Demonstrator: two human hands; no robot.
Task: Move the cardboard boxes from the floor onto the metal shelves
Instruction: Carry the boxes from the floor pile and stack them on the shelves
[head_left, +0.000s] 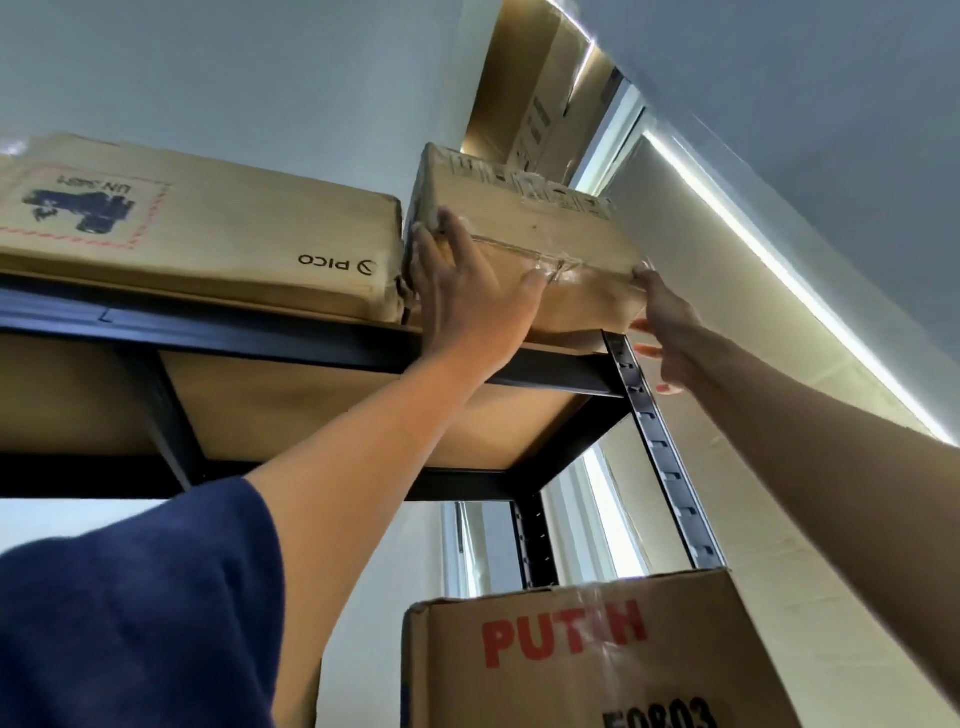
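Brown taped cardboard box (524, 249) on top black metal shelf (322, 348), beside flat PICO-printed carton (208, 228). Left hand (467, 291) flat against its face, fingers straight. Right hand (662, 332) touching its lower corner, fingers loose.

It looked like a storeroom. A tall black metal shelf (654, 415) held brown cardboard boxes (208, 234) up by the hands (467, 291), near plain white walls (234, 78).

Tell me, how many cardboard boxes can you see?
4: PICO box on top shelf, taped box beside it under both hands, one above, PUTIH box below. Others may be hidden.
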